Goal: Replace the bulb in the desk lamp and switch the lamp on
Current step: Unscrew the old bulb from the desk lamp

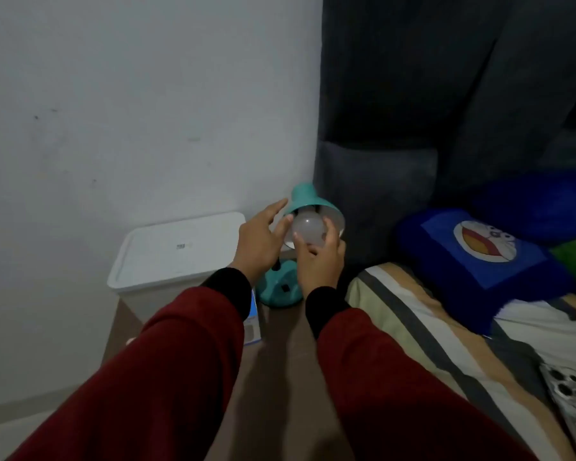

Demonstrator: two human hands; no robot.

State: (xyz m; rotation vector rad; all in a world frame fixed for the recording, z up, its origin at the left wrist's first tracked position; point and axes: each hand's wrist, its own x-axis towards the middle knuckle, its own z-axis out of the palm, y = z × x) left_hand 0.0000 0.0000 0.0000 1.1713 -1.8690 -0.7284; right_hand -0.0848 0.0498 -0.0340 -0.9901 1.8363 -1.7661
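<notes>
A teal desk lamp stands on a brown surface, its shade [308, 198] tilted toward me and its base [281, 291] below my hands. A white round bulb [308, 230] sits in the mouth of the shade and is unlit. My right hand [318, 261] grips the bulb from below, with fingers on both of its sides. My left hand [260, 241] is at the left rim of the shade with fingers spread, its fingertips touching the rim and the bulb's left side. Both sleeves are dark red with black cuffs.
A white lidded bin [177, 251] stands left of the lamp against the wall. A small blue-and-white box [252, 324] lies by the lamp base, partly behind my left arm. On the right is a bed with a striped sheet [413, 324], a blue cartoon pillow [486, 261] and a dark headboard [379, 168].
</notes>
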